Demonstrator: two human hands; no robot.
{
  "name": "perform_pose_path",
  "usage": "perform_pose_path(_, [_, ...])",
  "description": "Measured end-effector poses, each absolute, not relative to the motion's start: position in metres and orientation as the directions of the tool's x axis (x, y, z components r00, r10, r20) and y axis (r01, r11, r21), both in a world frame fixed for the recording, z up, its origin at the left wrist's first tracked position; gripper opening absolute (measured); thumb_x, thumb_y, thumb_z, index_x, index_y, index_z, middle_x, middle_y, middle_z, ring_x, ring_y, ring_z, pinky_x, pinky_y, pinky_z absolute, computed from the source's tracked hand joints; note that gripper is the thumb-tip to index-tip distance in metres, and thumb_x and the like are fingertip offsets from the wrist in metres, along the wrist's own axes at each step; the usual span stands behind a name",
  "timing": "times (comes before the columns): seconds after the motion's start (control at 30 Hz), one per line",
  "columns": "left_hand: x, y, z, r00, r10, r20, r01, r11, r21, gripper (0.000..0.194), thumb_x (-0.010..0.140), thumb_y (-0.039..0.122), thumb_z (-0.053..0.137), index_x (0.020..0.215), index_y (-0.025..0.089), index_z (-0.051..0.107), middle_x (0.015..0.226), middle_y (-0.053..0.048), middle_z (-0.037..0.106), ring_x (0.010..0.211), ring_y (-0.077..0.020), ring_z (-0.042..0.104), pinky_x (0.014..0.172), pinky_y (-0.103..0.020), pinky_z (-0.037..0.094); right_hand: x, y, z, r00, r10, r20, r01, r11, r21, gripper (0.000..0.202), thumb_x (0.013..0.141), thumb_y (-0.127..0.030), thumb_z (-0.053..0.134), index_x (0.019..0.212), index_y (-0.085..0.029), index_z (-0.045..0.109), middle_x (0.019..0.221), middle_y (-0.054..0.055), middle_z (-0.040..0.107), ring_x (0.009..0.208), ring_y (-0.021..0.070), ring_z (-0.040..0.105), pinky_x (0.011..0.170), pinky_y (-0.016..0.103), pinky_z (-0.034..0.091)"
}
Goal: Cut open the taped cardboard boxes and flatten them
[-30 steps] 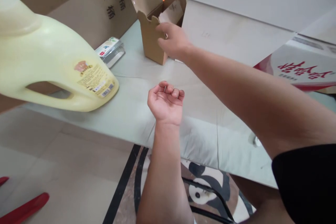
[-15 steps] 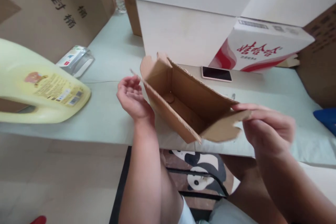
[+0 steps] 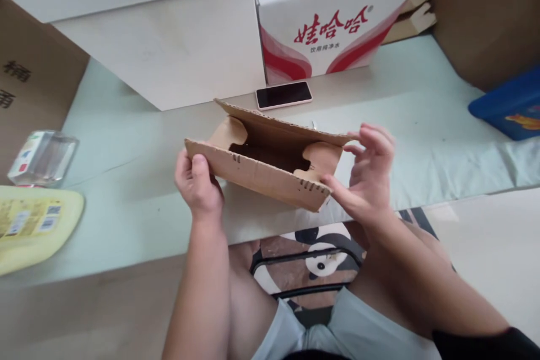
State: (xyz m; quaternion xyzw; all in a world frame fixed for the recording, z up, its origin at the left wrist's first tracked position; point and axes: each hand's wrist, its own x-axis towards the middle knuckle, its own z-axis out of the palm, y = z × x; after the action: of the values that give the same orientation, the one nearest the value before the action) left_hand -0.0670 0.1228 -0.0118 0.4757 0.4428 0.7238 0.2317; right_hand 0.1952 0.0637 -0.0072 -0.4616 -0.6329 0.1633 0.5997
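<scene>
Cardboard box (image 3: 261,183) between two bare hands at the near edge of a cloth-covered table (image 3: 126,180), its top gaping toward the person seated behind it. From where I stand, the step in hand looks like the handling of the flaps: both short end flaps lean inward across the mouth, while the long front and back panels stand apart, leaving a dark gap in the middle. The next move would seem to call for light, even pressure at both ends, so that the panels come together without buckling.

The left hand (image 3: 198,185) pinches the front panel's left corner, thumb laid over its face. The right hand (image 3: 369,174) is spread at the opposite end, thumb at the front panel's right corner and forefinger up by the back panel's tip; how hard it presses, I cannot tell. The box thus lies directly between the hands, slanted, touching both. Whether its base rests on the cloth is hidden. Beyond it, a phone (image 3: 284,95) lies face up.
</scene>
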Motion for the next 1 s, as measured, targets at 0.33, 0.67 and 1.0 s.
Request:
perform_pose_path(0.33, [-0.06,0.126,-0.019,-0.485,0.776,0.404,0.069,-0.426,0.902,0.055,0.071,0.068,0.078,0.08,0.021,0.051,0.074,0.003,0.046,0.068,-0.0113,0.048,0.07,-0.026,0.045,0.201,0.057,0.0,-0.112,0.908,0.404,0.225,0.419,-0.88,0.034,0.091,-0.022,0.061,0.125,-0.028,0.058,0.135,0.008,0.064,0.135,0.0259,0.056,0.115,0.049,0.046])
perform_pose_path(0.67, [-0.033,0.083,-0.014,-0.402,0.848,0.345,0.135,-0.318,0.938,0.047,0.083,0.062,0.071,0.103,0.021,0.065,0.094,-0.004,0.065,0.084,-0.0163,0.064,0.082,-0.031,0.053,0.219,0.045,0.003,0.002,0.908,0.418,0.067,0.417,-0.906,0.032,0.101,-0.051,0.048,0.098,-0.025,0.067,0.117,0.007,0.069,0.125,0.0284,0.062,0.107,0.049,0.047])
perform_pose_path(1.0, [-0.019,0.074,-0.021,-0.355,0.821,0.448,0.249,-0.379,0.892,0.039,0.088,0.05,0.066,0.118,0.025,0.068,0.126,-0.008,0.069,0.122,-0.0239,0.065,0.11,-0.041,0.05,0.226,0.051,-0.005,0.113,0.875,0.471,0.096,0.463,-0.881,0.023,0.098,-0.033,0.049,0.086,-0.024,0.066,0.099,0.005,0.072,0.114,0.0259,0.067,0.1,0.045,0.05])
